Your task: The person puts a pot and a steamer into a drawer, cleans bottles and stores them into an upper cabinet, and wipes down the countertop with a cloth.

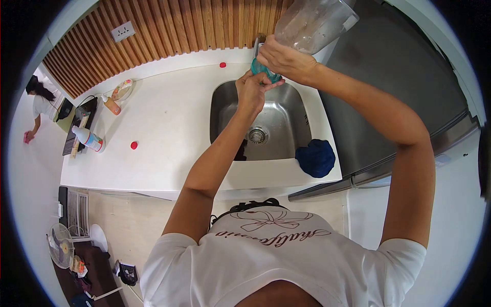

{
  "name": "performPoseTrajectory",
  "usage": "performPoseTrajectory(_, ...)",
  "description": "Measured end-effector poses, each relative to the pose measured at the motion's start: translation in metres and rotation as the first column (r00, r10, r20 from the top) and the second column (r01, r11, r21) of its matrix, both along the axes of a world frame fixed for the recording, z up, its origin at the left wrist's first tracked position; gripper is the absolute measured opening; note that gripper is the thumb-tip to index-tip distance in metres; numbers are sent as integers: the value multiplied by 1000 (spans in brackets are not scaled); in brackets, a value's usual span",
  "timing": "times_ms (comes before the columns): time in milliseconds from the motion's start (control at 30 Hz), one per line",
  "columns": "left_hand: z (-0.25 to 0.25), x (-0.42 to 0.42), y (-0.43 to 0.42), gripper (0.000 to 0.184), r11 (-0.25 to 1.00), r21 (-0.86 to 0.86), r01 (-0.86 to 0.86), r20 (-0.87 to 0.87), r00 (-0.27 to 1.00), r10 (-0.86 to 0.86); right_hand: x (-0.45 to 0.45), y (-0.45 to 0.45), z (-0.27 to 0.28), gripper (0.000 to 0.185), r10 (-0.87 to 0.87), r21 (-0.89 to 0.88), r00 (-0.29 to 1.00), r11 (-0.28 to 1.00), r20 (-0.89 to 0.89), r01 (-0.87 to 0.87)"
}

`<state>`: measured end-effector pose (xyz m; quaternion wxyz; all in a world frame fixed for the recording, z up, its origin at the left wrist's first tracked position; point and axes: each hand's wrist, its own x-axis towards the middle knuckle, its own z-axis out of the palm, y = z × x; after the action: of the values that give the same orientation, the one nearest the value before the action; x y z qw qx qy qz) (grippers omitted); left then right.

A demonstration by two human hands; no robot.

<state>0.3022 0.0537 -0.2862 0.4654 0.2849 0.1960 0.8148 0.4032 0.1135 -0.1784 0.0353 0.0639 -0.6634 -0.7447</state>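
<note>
Above the back of the sink (pixel 286 115), my right hand (pixel 286 59) is closed around the lower end of a large clear plastic container (pixel 314 25), which tilts up to the right. My left hand (pixel 252 92) is just below it, with its fingers on a teal see-through plastic piece (pixel 257 66). Some of the left fingers stretch out over the basin. The teal piece is partly hidden by both hands, so its exact kind is unclear. Behind the hands, the faucet (pixel 256 47) is mostly covered.
A dark blue cloth (pixel 315 158) lies on the sink's front right corner. Two red caps (pixel 134 145) (pixel 222 65) rest on the white counter (pixel 169 112). Bottles (pixel 89 139) (pixel 111 105) stand at left. A grey refrigerator (pixel 388 87) borders the right side. Another person (pixel 46 100) wipes at far left.
</note>
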Motion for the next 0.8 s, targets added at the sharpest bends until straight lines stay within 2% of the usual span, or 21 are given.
performPoseTrajectory(167, 1, 1, -2, 15, 1000, -18, 11, 32, 999, -10, 0, 2, -7, 28, 9, -37, 998, 999, -67, -11)
performPoseTrajectory(267, -4, 1, 1, 15, 1000, -7, 8, 49, 999, -8, 0, 2, -9, 29, -9, 14, 999, 1000, -53, 10)
performPoseTrajectory(333, -6, 0, 1, 15, 1000, -12, -1, 67, 998, 2, 0, 2, -11, 28, -14, -49, 999, 999, -53, 11)
performPoseTrajectory(433, -6, 2, -3, 16, 1000, -14, -24, 62, 998, 25, 1, 3, -13, 28, 5, -121, 998, 993, -66, -13)
performPoseTrajectory(567, -9, 4, -6, 20, 996, -11, -91, -8, 996, 91, 0, 5, -14, 27, 56, -117, 994, 991, -95, -67)
performPoseTrajectory(633, -12, 2, -4, 25, 994, -14, -109, -57, 993, 108, 1, 7, -13, 18, 118, -239, 978, 958, -172, -158)
performPoseTrajectory(667, -13, 0, -4, 32, 989, -8, -146, -140, 980, 144, 1, 11, -13, 18, 119, -235, 978, 959, -174, -159)
performPoseTrajectory(700, -16, -2, -3, 40, 983, 0, -183, -221, 959, 178, 2, 15, -13, 21, 62, -470, 961, 863, -268, -187)
performPoseTrajectory(733, -12, -2, -5, 40, 983, 4, -185, -219, 959, 181, 1, 10, -8, 25, -15, -668, 940, 708, -340, -230)
performPoseTrajectory(767, -7, -4, -6, 50, 797, 217, -564, -536, 613, 580, 1, 4, -2, 25, -8, -664, 941, 711, -339, -233)
performPoseTrajectory(800, -2, -6, -7, 62, 469, 524, -711, -638, 36, 769, 4, -2, 3, 32, -294, -882, 934, 469, -203, -44)
